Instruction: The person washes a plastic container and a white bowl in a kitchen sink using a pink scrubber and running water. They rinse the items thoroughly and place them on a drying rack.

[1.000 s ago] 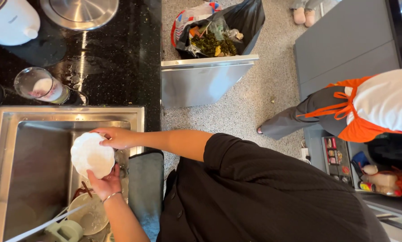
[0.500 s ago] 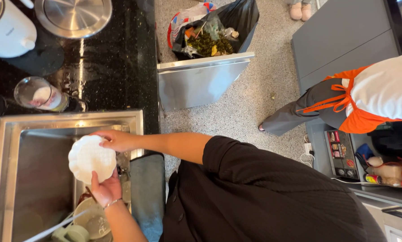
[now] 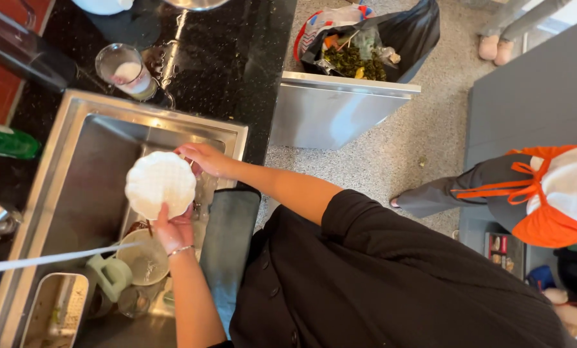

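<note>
I hold a white scalloped plate [image 3: 160, 183] over the steel sink [image 3: 76, 161]. My right hand [image 3: 203, 158] grips its far edge from above. At the plate's near rim sits my left hand [image 3: 172, 229], with a thin bracelet on the wrist. A thin stream of water [image 3: 56, 258] runs across the sink just below the plate. Under the plate lie a round bowl [image 3: 143, 258], a pale green cup [image 3: 111, 274] and other dishes.
A black stone counter [image 3: 224, 58] carries a glass jar [image 3: 124, 71] and a green bottle [image 3: 8, 143]. A metal tray [image 3: 53, 309] sits in the sink. An open bin with a black bag [image 3: 372, 51] stands on the floor. A person in an orange apron [image 3: 539, 193] stands to the right.
The view has shifted and drawn closer. The plate stays in both hands, now a little nearer the sink's middle. The person in the apron has shifted slightly.
</note>
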